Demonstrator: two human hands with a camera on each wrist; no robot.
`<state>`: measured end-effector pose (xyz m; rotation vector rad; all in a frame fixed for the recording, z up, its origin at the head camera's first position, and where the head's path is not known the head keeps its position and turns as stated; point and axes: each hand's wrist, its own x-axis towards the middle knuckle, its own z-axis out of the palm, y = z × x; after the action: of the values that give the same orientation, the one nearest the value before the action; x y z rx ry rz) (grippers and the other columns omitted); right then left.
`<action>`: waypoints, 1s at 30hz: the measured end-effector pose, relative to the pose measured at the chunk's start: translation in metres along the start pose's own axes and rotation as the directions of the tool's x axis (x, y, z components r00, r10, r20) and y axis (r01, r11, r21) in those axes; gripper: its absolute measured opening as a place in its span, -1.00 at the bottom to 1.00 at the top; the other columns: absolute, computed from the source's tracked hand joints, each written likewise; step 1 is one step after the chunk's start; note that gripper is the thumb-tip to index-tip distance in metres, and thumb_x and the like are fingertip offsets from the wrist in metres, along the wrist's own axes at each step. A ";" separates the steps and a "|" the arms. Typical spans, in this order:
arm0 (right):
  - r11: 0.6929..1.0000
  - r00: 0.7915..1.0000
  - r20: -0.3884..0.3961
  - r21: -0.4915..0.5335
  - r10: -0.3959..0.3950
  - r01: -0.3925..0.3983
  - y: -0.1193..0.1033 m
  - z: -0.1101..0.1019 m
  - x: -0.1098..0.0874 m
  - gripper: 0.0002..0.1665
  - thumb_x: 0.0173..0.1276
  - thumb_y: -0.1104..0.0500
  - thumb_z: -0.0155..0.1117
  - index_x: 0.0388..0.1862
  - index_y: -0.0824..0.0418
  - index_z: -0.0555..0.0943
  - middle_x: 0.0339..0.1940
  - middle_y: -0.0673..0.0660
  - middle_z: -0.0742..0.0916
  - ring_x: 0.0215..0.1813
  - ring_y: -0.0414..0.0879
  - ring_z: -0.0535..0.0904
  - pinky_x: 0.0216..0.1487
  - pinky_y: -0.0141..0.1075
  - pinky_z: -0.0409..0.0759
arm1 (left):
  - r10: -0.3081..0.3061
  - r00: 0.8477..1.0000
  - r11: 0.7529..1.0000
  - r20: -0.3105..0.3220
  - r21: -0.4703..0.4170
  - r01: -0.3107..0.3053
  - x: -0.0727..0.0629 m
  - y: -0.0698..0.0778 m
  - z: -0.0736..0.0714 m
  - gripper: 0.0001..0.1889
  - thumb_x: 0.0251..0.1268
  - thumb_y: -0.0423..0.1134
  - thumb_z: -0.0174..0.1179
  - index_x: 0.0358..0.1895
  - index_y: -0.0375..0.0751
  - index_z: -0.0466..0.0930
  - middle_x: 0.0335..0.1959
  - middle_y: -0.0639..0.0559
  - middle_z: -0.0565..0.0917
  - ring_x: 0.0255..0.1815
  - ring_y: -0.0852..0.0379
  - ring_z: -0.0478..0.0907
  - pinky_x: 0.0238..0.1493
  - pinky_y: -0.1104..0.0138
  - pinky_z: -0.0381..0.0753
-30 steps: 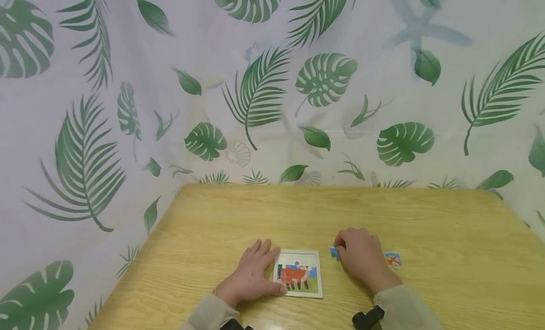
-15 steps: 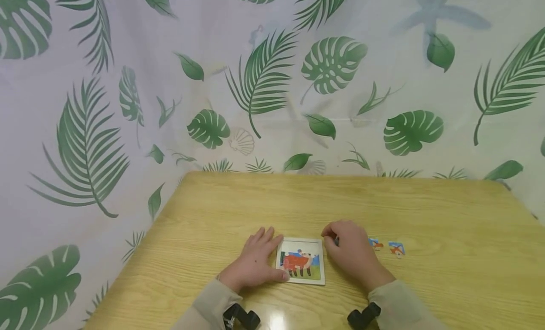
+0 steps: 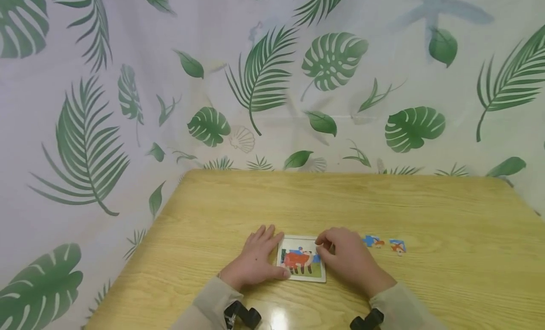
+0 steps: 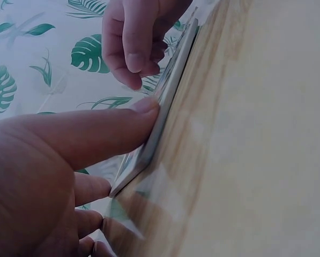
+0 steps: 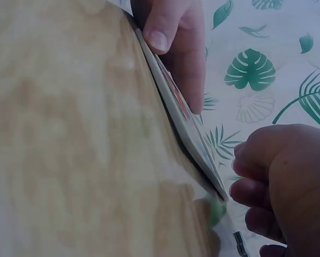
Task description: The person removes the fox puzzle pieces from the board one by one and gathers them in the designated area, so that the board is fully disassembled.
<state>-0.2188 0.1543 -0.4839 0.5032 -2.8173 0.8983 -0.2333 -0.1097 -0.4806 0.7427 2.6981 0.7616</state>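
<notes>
A small framed jigsaw puzzle (image 3: pixel 301 262) with a red-brown animal picture lies on the table; its upper part shows pale backing. My left hand (image 3: pixel 255 260) rests at its left side, fingers spread and straight, the thumb pressing the near left corner and the index finger at the far left corner. My right hand (image 3: pixel 347 254) is at the frame's far right corner, thumb and index finger brought together in a pinch on a puzzle piece, which the fingers now hide. In the right wrist view its fingers (image 5: pixel 251 190) are curled close to the frame's end.
Two loose puzzle pieces lie right of the right hand: a blue and orange piece (image 3: pixel 373 241) and a fox-faced piece (image 3: pixel 398 247). The wooden table (image 3: pixel 221 202) runs back to a leaf-printed cloth (image 3: pixel 264 131). Black cameras are strapped to both wrists.
My right hand has moved left from among the loose pieces to the frame's far right corner, uncovering the blue and orange piece. My left hand stays on the frame. The head view tilted down slightly.
</notes>
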 end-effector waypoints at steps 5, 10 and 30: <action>1.000 0.999 0.041 -0.019 -0.007 0.008 -0.004 0.001 -0.006 -0.93 0.33 0.11 0.42 -0.21 -0.02 0.74 -0.45 -0.24 0.57 -0.35 -0.25 0.42 -0.23 -0.24 0.46 | -0.006 1.000 1.000 -0.008 0.011 0.006 0.000 0.000 -0.001 0.07 0.07 0.21 0.45 0.60 -0.16 0.16 0.64 -0.20 -0.06 0.64 -0.21 -0.26 0.55 -0.09 -0.30; 0.997 0.998 0.052 -0.072 -0.029 0.032 -0.006 -0.001 -0.009 -0.86 0.27 0.07 0.49 -0.20 -0.01 0.75 -0.49 -0.21 0.51 -0.39 -0.22 0.37 -0.26 -0.24 0.38 | 0.001 1.000 1.000 -0.010 0.005 -0.001 0.000 0.001 -0.001 0.06 0.08 0.21 0.44 0.61 -0.13 0.15 0.65 -0.17 -0.08 0.64 -0.20 -0.29 0.55 -0.08 -0.32; 0.994 0.990 0.135 -0.105 0.036 -0.022 -0.013 -0.002 -0.006 -0.84 0.26 0.09 0.51 -0.22 0.03 0.70 -0.55 -0.13 0.47 -0.47 -0.21 0.35 -0.30 -0.20 0.36 | 0.078 0.996 0.996 0.045 0.030 -0.079 0.001 0.000 0.000 -0.42 0.27 0.14 0.36 0.38 0.35 0.53 0.64 -0.07 0.05 0.63 -0.30 -0.31 0.49 -0.26 -0.33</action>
<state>-0.2087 0.1472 -0.4762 0.5297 -2.9835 0.7448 -0.2343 -0.1088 -0.4806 0.8675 2.6616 0.7128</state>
